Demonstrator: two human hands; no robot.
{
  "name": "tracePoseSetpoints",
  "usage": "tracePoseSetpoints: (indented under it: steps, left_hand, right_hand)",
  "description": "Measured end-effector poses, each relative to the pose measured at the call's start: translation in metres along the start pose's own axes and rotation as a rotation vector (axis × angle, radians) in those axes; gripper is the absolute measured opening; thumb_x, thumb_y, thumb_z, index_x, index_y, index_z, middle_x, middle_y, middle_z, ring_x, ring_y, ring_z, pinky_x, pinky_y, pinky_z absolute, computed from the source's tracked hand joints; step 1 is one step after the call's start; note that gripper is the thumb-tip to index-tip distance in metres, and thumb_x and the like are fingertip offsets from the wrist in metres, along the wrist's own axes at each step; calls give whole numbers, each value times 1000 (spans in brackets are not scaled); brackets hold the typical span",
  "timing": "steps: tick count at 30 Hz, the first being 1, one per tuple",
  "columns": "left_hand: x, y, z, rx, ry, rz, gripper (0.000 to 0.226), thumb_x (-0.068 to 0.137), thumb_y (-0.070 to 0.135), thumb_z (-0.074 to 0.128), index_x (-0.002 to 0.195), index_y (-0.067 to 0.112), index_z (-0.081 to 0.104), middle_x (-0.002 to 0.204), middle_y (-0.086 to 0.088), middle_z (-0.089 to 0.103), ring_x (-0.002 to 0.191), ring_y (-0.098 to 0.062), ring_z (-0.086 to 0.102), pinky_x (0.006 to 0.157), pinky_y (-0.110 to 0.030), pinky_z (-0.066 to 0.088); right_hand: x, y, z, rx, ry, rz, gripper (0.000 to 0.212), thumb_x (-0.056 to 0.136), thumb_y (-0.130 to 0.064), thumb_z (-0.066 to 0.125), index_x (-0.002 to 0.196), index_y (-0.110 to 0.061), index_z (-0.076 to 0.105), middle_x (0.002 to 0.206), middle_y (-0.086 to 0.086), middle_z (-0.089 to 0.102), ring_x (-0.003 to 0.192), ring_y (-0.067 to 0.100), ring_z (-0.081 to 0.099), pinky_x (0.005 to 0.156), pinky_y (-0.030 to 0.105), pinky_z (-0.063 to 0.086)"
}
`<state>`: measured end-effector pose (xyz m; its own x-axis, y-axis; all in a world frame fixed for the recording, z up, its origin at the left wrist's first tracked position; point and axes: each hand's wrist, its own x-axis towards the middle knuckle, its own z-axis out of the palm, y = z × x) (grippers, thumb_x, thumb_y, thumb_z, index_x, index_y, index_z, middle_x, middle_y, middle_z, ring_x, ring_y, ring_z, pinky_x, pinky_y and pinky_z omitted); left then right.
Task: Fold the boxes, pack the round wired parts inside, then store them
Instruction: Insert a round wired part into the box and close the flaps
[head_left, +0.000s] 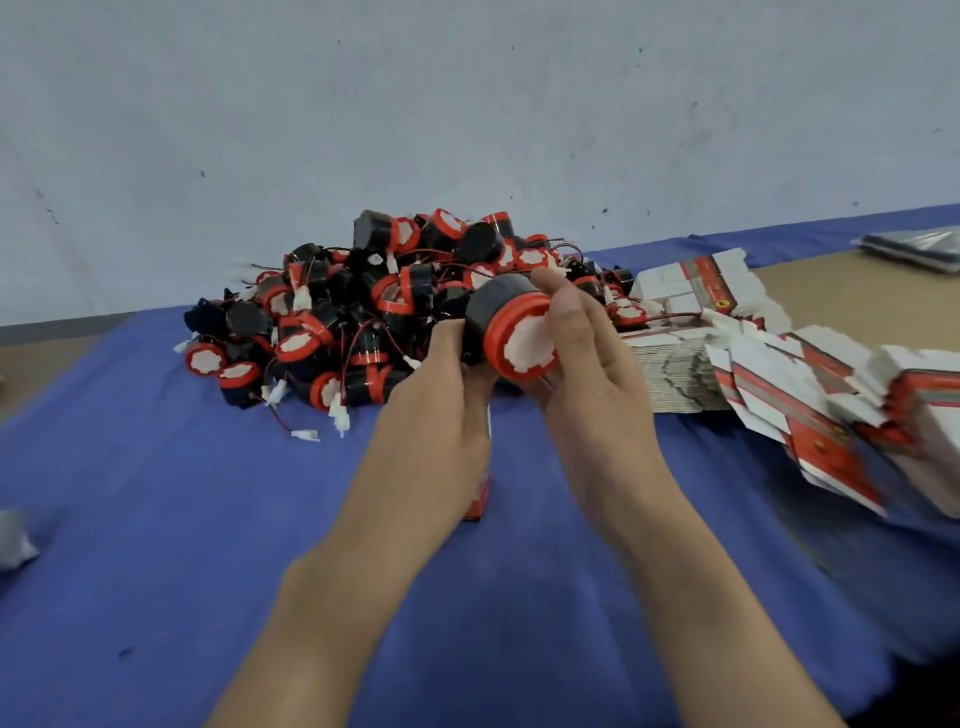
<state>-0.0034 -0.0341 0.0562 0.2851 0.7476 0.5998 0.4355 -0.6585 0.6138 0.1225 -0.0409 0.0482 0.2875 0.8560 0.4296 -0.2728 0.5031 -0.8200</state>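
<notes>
Head view: a person's two bare hands meet over a blue cloth (156, 519) spread on a tan table (841, 291), with a pale, scuffed wall (467, 104) behind.
Far-left edge: a small grey object (13, 538), too blurred to identify, lies on the cloth.
Pile: a heap of round wired parts (363, 312), black bodies with red caps and white centres, sits far left of centre, its thin wires and white plugs trailing toward the near side.
Left hand (441, 400): back to the camera, fingertips against the black side of one round wired part (511, 332) lifted clear of the cloth; whether it truly grasps anything cannot be told.
Box (480, 493): a red-and-white carton shows just below the left hand's palm, mostly hidden; it is unclear if the hand holds it.
Held part: in the centre, just in front of the pile, tilted with the red cap facing near and right.
Right hand (592, 384): wrapped round the part, thumb on top of the black body, fingers alongside the red cap.
Flat boxes (675, 374): unfolded red-and-white cartons are stacked just right of the hands, more fanning out toward the near right.
Far right: dark plastic bags (914, 249) lie on the bare table.
</notes>
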Motion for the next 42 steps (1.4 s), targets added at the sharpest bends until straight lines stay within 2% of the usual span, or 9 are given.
tracePoseSetpoints:
  steps: [6, 11, 19, 25, 27, 29, 33, 38, 42]
  left_hand:
    - [6, -16, -6, -118, 187, 16, 34, 104, 29, 47, 132, 47, 40, 92, 24, 62, 82, -2, 64, 65, -14, 48]
    - [30, -20, -29, -40, 276, 122, 8, 98, 26, 62, 105, 28, 58, 82, 14, 59, 77, -5, 59, 64, -16, 46]
    - [24, -9, -37, 284, -9, 248, 15, 99, 34, 59, 107, 25, 68, 80, 21, 40, 70, 3, 48, 62, -24, 40]
    - [18, -5, -39, 326, -236, 192, 17, 96, 40, 56, 104, 31, 69, 98, 14, 53, 88, -6, 58, 74, -34, 51]
    - [17, -5, -42, 380, -269, 217, 17, 97, 41, 54, 104, 35, 69, 98, 16, 54, 85, -3, 57, 67, -26, 48]
    - [17, -7, -48, 419, -259, 250, 17, 96, 43, 53, 101, 37, 69, 96, 17, 54, 80, 3, 55, 59, -22, 42]
    - [20, -13, -63, 284, -230, 212, 21, 88, 50, 56, 91, 35, 71, 92, 17, 57, 84, 0, 58, 66, -34, 51]
    - [13, -16, -62, 48, -243, 95, 11, 81, 45, 71, 79, 37, 65, 115, 28, 59, 89, 5, 57, 78, -34, 49]
    - [7, -12, -57, -50, -300, 47, 18, 82, 50, 71, 81, 38, 58, 131, 36, 55, 88, 5, 63, 73, -26, 46]
  right_hand:
    - [-4, 1, 13, -4, -101, 23, 51, 87, -47, 71, 130, -21, 64, 123, -5, 73, 120, 11, 65, 96, 20, 51]
    - [3, 0, 20, 326, -41, 98, 39, 81, -38, 76, 114, -18, 70, 117, 1, 75, 117, 15, 68, 94, 23, 54]
    - [6, -8, 18, 518, 104, 183, 51, 98, -47, 54, 127, -6, 62, 122, 18, 71, 111, 25, 71, 82, 29, 59]
    - [0, 5, 12, 5, 292, 81, 56, 107, -53, 34, 131, -12, 63, 120, 5, 72, 110, 14, 68, 92, 36, 57]
    - [-1, 9, 7, -215, 218, 17, 54, 108, -50, 28, 132, -13, 60, 129, 8, 66, 123, 20, 61, 104, 50, 49]
    - [0, 7, 2, -375, 85, -31, 42, 110, -43, 28, 108, -20, 64, 99, 7, 67, 96, 22, 64, 87, 52, 54]
    - [-1, 1, -5, -412, -211, 18, 36, 103, -53, 35, 100, -40, 69, 77, 1, 66, 69, 16, 62, 63, 28, 53]
    - [-1, -5, -20, -248, -341, 180, 37, 97, -52, 49, 106, -24, 71, 80, 4, 67, 70, 19, 60, 59, 24, 49]
    - [0, -5, -23, -160, -236, 285, 69, 81, -59, 67, 116, -1, 56, 79, 4, 67, 61, 16, 59, 51, 24, 45]
